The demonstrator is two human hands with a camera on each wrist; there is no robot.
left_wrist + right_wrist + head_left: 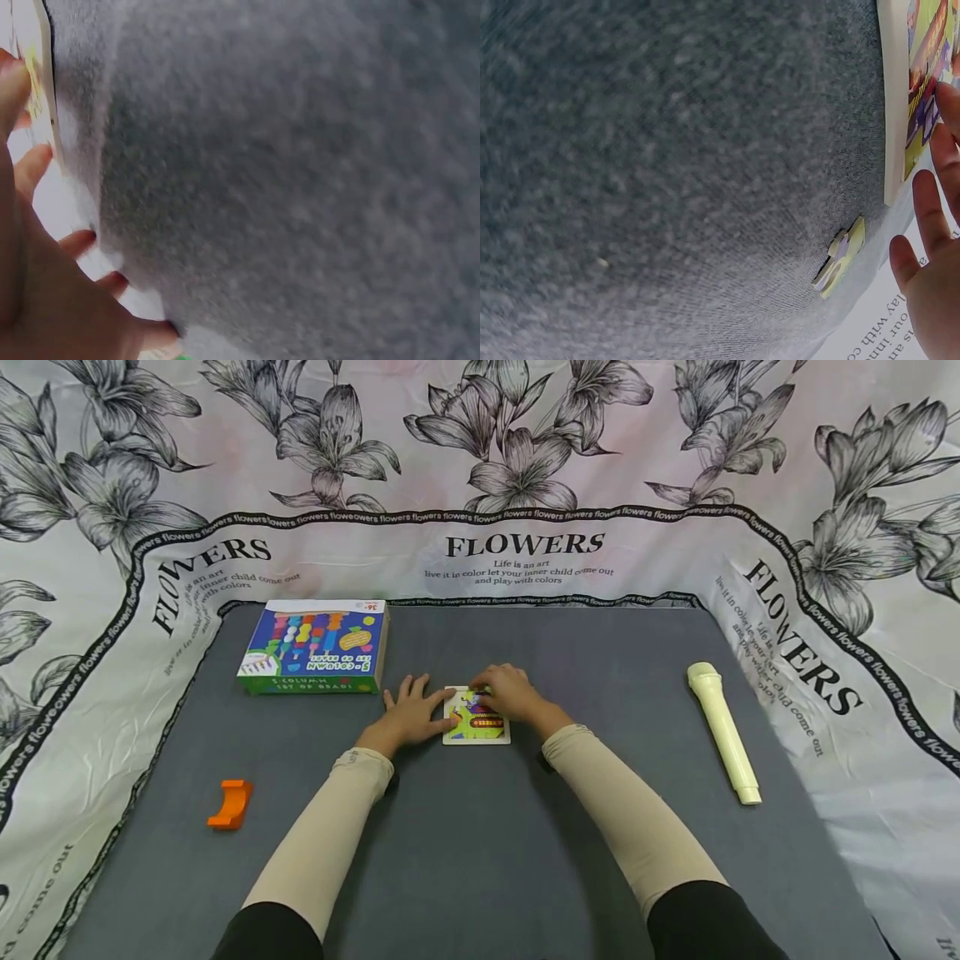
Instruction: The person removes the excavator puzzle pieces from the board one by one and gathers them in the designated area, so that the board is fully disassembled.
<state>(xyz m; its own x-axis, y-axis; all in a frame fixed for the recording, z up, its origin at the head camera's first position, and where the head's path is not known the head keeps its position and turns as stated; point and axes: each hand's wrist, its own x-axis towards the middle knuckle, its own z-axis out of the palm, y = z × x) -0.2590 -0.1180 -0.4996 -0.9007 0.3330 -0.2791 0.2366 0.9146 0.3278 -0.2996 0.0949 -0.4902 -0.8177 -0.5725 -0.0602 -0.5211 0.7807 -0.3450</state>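
A small square picture puzzle [477,734] with a pale border and a bright yellow-green picture lies on the grey cloth. My left hand [408,716] is spread flat at its left side, thumb and index fingertip touching the border. Over the puzzle's upper right part is my right hand [513,696], its fingertips on the picture and covering that corner. In the right wrist view those fingers [931,214] look extended, the nearest ones touching the puzzle's surface. A loose puzzle piece [841,256] lies on the cloth beside the right hand; in the head view it is hidden.
Behind the left hand stands a blue and green bead-set box [311,647]. An orange curved block [231,804] lies at the left. At the right is a cream stick with a wider end [723,733]. A flower-printed white sheet [525,539] borders the grey cloth [465,860].
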